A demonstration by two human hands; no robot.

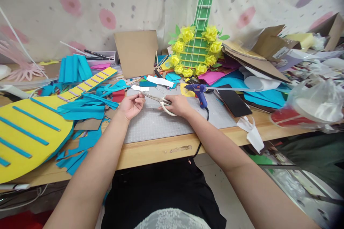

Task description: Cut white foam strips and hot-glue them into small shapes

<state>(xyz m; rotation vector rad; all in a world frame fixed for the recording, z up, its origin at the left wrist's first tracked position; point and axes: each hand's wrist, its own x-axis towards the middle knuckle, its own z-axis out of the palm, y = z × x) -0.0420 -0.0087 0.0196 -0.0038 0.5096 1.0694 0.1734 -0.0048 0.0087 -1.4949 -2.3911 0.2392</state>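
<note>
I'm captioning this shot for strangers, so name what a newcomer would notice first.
Probably the green guitar-shaped craft edged with yellow flowers, at the back of the table. Next, the large yellow guitar-shaped piece with blue strips at the left. Then, near the middle, scissors in the right hand.

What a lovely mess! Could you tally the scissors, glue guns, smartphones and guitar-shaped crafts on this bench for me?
Scissors: 1 pair, in the right hand
Hot glue gun: 1
Smartphone: 1
Guitar-shaped crafts: 2, one green, one yellow
Total: 5
</note>
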